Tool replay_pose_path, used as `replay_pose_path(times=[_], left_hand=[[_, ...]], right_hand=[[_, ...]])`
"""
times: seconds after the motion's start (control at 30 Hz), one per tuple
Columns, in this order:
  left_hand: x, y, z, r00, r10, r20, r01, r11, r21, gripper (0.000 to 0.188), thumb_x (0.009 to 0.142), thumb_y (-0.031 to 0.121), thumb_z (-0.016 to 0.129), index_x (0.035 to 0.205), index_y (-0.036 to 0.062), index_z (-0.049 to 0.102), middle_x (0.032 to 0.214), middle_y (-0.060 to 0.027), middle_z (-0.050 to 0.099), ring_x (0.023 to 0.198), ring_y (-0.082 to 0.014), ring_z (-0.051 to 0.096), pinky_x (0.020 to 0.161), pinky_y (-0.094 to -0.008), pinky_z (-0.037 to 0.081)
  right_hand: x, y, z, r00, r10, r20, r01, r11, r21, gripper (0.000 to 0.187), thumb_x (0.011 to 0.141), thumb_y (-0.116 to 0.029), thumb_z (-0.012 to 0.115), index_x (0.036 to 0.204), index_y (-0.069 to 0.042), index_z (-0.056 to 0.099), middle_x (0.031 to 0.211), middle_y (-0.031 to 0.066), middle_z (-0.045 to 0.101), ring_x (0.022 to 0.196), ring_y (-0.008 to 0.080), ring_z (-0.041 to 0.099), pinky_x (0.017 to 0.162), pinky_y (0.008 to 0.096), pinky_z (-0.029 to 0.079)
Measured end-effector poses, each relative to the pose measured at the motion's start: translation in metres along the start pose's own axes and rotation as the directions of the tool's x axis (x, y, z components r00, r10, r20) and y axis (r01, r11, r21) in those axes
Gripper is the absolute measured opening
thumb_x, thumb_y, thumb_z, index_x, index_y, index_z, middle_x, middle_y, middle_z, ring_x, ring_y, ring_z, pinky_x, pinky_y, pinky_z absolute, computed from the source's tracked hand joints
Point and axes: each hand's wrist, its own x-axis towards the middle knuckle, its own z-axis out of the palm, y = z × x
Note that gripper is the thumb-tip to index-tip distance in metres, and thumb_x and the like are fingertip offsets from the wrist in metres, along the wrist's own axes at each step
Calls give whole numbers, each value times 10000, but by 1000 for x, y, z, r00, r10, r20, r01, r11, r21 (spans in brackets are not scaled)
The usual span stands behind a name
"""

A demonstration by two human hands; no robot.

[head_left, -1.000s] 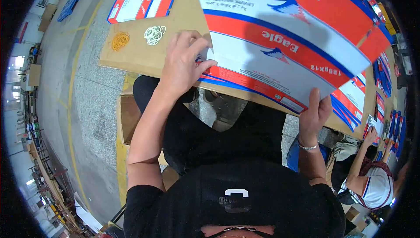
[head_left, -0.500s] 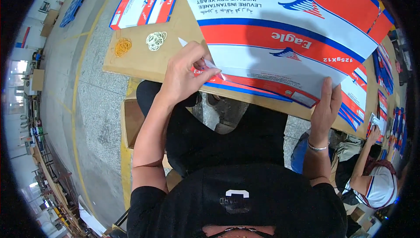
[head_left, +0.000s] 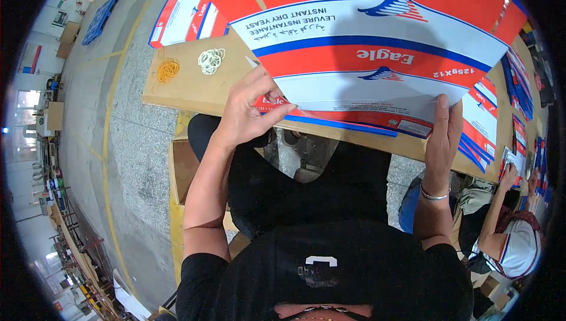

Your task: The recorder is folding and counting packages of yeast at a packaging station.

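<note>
Red, white and blue printed cardboard sheet [head_left: 362,43] tilted up between two grips

Nearest, a silver bracelet [head_left: 435,195] circles the wrist behind the right grip [head_left: 442,138]. That grip is closed on the sheet's near right corner, thumb on the printed face and fingers at the edge and behind. The left grip [head_left: 246,107] is at the sheet's near left edge, thumb and fingers drawn almost together around a slim, pale, pointed strip [head_left: 252,62], its tip poking out above the knuckles; whether it has hold of the sheet as well, I cannot tell. From both grips the sheet spreads up and away, slanting over the brown worktop [head_left: 194,95]. Below it, between the grips, flat blue-edged cartons [head_left: 339,125] lie along the worktop's near edge.

Lower, to the left of the left grip, stands an open brown cardboard box [head_left: 185,170]. Beyond that grip, to its left, are a tangled heap of orange bands [head_left: 168,71] and, just beside it, white looped bands [head_left: 211,61]. Farther past them lie flat red, white and blue cartons [head_left: 188,17]. Right of the right grip sits a fanned stack of matching cartons [head_left: 480,117]; farther right, another person's hand [head_left: 508,177] rests among more printed pieces. Far off, beyond the left grip, a blue pallet [head_left: 101,20] lies on the floor.
</note>
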Motion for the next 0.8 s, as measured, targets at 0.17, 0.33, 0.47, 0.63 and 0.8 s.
replay_pose_path(times=[0.17, 0.33, 0.47, 0.63, 0.8], left_hand=[[2, -7, -4, 992, 63, 106, -57, 996, -65, 207, 728, -10, 767, 864, 10, 612, 780, -46, 517, 677, -149, 509, 623, -288, 444], [11, -5, 12, 982, -184, 30, 187, 968, -165, 381, 766, 61, 784, 1114, 52, 631, 936, -62, 563, 740, -131, 563, 646, -257, 490], [14, -19, 2, 954, -298, 32, 297, 955, 27, 571, 749, 145, 808, 1272, 103, 583, 1234, -125, 565, 892, -204, 631, 746, -327, 539], [3, -50, 17, 841, -387, 378, 199, 871, 449, 820, 678, 348, 851, 1367, 89, 491, 1435, -152, 449, 1213, -385, 545, 980, -456, 478], [12, -61, 30, 751, -480, 454, 155, 796, 586, 999, 607, 427, 873, 1425, 83, 415, 1482, -147, 385, 1214, -405, 535, 981, -475, 475]], right_hand=[[9, 19, -5, 992, 112, 60, -118, 987, 106, 376, 1033, -300, 524, 1271, -11, 546, 1158, 75, 625, 1036, 104, 544, 911, 264, 432], [26, 54, -21, 976, 203, -80, -190, 970, 150, 339, 1003, -265, 584, 1214, 2, 592, 1079, 59, 658, 955, 99, 586, 851, 260, 466], [57, 125, -110, 886, 425, -185, -372, 890, 265, 436, 960, -261, 646, 1224, 76, 566, 1117, 120, 665, 957, 181, 646, 845, 315, 516], [83, 216, -272, 769, 605, -206, -582, 796, 165, 487, 913, -338, 698, 1216, 28, 592, 1171, 90, 647, 1021, 194, 629, 925, 332, 480], [96, 248, -357, 832, 458, -313, -554, 714, -429, 450, 923, -322, 687, 1194, 30, 610, 1108, 100, 663, 988, 168, 629, 873, 307, 495]])
